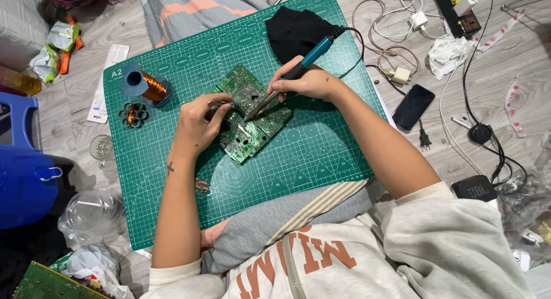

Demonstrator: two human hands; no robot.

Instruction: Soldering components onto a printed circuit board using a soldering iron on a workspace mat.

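A green circuit board (248,114) lies on a green cutting mat (298,155) on the floor. My right hand (304,81) grips a soldering iron (290,78) with a teal handle, its tip touching the middle of the board. My left hand (201,120) rests on the board's left edge, fingers pinched on something thin that I cannot make out. A cord runs from the iron's handle toward the upper right.
Two copper wire spools (144,85) sit at the mat's upper left. A black cloth (295,29) lies at its top. A black phone (413,107), cables, chargers and a power strip (456,12) are to the right. A blue plastic stool (23,161) stands at left.
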